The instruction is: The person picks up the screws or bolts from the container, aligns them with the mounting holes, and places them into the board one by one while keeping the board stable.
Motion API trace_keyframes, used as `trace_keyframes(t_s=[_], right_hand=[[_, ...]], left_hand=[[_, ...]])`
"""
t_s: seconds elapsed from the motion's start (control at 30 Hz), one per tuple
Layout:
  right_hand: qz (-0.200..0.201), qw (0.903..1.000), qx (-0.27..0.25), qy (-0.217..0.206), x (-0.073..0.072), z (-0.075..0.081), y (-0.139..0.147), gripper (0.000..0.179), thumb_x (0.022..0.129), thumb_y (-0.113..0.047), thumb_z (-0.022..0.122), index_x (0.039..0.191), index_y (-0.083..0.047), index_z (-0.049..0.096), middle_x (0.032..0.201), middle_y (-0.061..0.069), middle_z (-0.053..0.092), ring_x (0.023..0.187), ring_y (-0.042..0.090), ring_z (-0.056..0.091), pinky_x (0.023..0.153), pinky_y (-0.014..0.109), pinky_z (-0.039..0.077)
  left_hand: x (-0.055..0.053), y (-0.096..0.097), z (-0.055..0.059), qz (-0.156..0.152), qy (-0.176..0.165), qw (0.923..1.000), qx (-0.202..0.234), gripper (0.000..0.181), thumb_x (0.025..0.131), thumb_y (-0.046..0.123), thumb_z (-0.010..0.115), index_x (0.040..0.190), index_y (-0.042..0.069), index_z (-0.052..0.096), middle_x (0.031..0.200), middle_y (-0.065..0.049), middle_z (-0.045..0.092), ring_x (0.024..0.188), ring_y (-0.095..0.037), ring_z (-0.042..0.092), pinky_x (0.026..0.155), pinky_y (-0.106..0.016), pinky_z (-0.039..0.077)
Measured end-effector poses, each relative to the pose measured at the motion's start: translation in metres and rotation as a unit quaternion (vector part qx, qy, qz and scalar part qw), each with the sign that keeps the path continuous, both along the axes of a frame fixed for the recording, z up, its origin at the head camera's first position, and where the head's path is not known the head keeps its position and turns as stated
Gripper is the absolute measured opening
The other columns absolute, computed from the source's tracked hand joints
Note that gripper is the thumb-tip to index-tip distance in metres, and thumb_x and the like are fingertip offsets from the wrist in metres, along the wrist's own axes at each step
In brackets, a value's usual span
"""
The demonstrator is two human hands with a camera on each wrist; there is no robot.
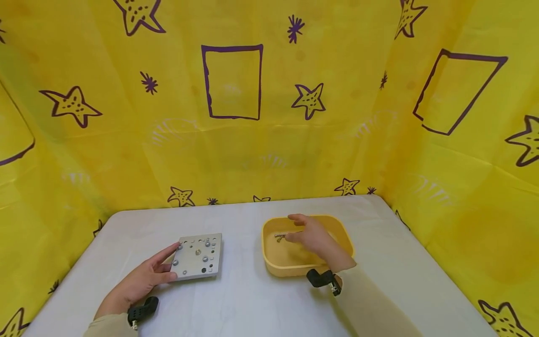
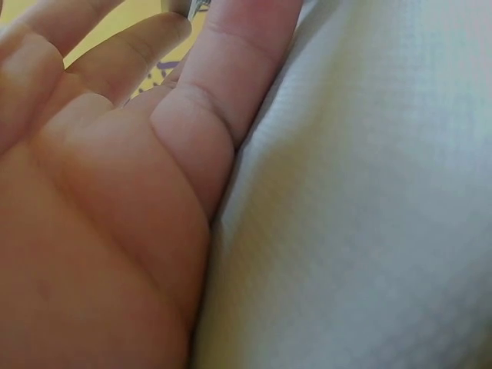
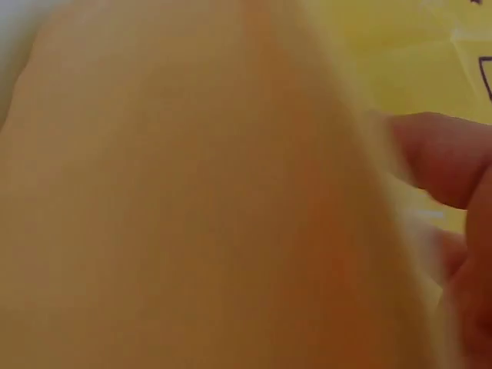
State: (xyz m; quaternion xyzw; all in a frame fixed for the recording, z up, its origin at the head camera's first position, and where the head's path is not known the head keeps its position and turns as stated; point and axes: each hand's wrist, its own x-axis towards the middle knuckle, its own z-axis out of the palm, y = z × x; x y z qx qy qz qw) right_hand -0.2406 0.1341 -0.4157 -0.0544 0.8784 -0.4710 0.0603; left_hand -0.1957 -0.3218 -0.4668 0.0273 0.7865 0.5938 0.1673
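On one white worktop (image 1: 252, 299), one left hand (image 1: 141, 280) is gripping one pale grey plate (image 1: 193, 263) by its left edge; four larger silver fittings (image 1: 205, 259) are showing on top. One right hand (image 1: 313, 235), thumb and forefinger standing apart, is reaching over one yellow tray (image 1: 286, 270) right of the plate, where at least two small screws (image 1: 279, 237) are lying beside the thumb.

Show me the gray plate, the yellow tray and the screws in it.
Gray plate (image 1: 195, 260), head view: bare top surface.
Yellow tray (image 1: 290, 271), head view: near outer wall.
Screws (image 1: 280, 235), head view: shaft of one.
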Motion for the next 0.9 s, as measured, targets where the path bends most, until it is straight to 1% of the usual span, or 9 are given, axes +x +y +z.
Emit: trace_keyframes(t_s=[0.1, 0.2, 0.3, 0.4, 0.47, 0.57, 0.67, 0.73, 0.9], right_hand=[[0.044, 0.9974, 0.057, -0.002, -0.002, -0.008, 0.002, 0.07, 0.082, -0.017, 0.082, 0.145, -0.014, 0.053, 0.136, 0.022, 0.054, 0.118, 0.036, 0.054, 0.092, 0.048, 0.046], [0.084, 0.9904, 0.11, 0.009, -0.006, -0.018, 0.003, 0.075, 0.079, -0.016, 0.083, 0.147, -0.012, 0.051, 0.134, 0.02, 0.057, 0.117, 0.032, 0.055, 0.096, 0.046, 0.043], [0.103, 0.984, 0.143, 0.026, -0.009, -0.025, 0.002, 0.073, 0.079, -0.015, 0.081, 0.146, -0.01, 0.051, 0.135, 0.016, 0.058, 0.121, 0.03, 0.053, 0.102, 0.046, 0.039], [0.109, 0.979, 0.17, 0.028, -0.01, -0.029, 0.001, 0.07, 0.081, -0.017, 0.078, 0.146, -0.01, 0.051, 0.141, 0.014, 0.053, 0.127, 0.029, 0.047, 0.107, 0.046, 0.033], [0.111, 0.9758, 0.186, 0.028, -0.01, -0.03, -0.001, 0.069, 0.083, -0.017, 0.076, 0.146, -0.009, 0.051, 0.143, 0.016, 0.048, 0.128, 0.03, 0.045, 0.107, 0.046, 0.032], [0.118, 0.9706, 0.206, 0.04, -0.01, -0.031, -0.005, 0.064, 0.084, -0.014, 0.074, 0.143, -0.003, 0.052, 0.141, 0.023, 0.044, 0.125, 0.033, 0.045, 0.106, 0.046, 0.034], [0.119, 0.9655, 0.223, 0.063, -0.01, -0.032, -0.006, 0.058, 0.085, -0.01, 0.073, 0.139, 0.003, 0.055, 0.135, 0.025, 0.046, 0.121, 0.035, 0.048, 0.104, 0.047, 0.036], [0.114, 0.9633, 0.23, 0.078, -0.012, -0.034, -0.006, 0.051, 0.085, -0.009, 0.073, 0.132, 0.004, 0.059, 0.128, 0.024, 0.05, 0.116, 0.035, 0.051, 0.103, 0.047, 0.038], [0.093, 0.9643, 0.228, 0.097, -0.015, -0.038, -0.004, 0.03, 0.082, -0.008, 0.074, 0.111, -0.002, 0.071, 0.109, 0.014, 0.058, 0.101, 0.029, 0.056, 0.096, 0.045, 0.042]], left_hand=[[0.0, -0.001, 0.001, -0.001, 0.001, 1.0, -0.005, 0.095, 0.084, 0.013, 0.08, 0.16, 0.02, 0.023, 0.16, -0.024, 0.016, 0.117, -0.032, 0.054, 0.088, -0.031, 0.049], [0.0, -0.002, 0.001, -0.002, 0.001, 1.0, -0.003, 0.095, 0.085, 0.013, 0.079, 0.16, 0.02, 0.023, 0.16, -0.025, 0.017, 0.117, -0.032, 0.054, 0.088, -0.031, 0.049], [-0.001, -0.002, -0.001, -0.007, 0.001, 1.0, 0.006, 0.094, 0.085, 0.012, 0.079, 0.16, 0.019, 0.023, 0.16, -0.025, 0.016, 0.117, -0.032, 0.054, 0.088, -0.031, 0.049], [-0.001, -0.003, -0.002, -0.009, 0.003, 0.9999, 0.009, 0.095, 0.085, 0.012, 0.079, 0.16, 0.019, 0.022, 0.161, -0.024, 0.015, 0.117, -0.032, 0.054, 0.088, -0.031, 0.048], [-0.001, -0.003, -0.003, -0.009, 0.004, 0.9999, 0.009, 0.095, 0.085, 0.013, 0.079, 0.16, 0.019, 0.022, 0.161, -0.024, 0.015, 0.118, -0.032, 0.053, 0.088, -0.031, 0.048], [-0.001, -0.002, -0.004, -0.009, 0.003, 0.9999, 0.01, 0.095, 0.085, 0.012, 0.079, 0.161, 0.019, 0.022, 0.161, -0.024, 0.015, 0.118, -0.032, 0.053, 0.088, -0.031, 0.048], [-0.001, -0.002, -0.004, -0.009, 0.002, 0.9999, 0.013, 0.095, 0.085, 0.011, 0.079, 0.161, 0.019, 0.022, 0.161, -0.024, 0.015, 0.118, -0.032, 0.053, 0.088, -0.032, 0.049], [-0.002, -0.002, -0.004, -0.008, 0.003, 0.9999, 0.011, 0.095, 0.085, 0.012, 0.079, 0.161, 0.019, 0.022, 0.161, -0.024, 0.015, 0.117, -0.031, 0.054, 0.088, -0.032, 0.049], [-0.001, 0.0, -0.003, -0.005, 0.001, 0.9999, 0.009, 0.095, 0.085, 0.011, 0.079, 0.16, 0.02, 0.022, 0.16, -0.024, 0.017, 0.117, -0.031, 0.054, 0.088, -0.032, 0.049]])
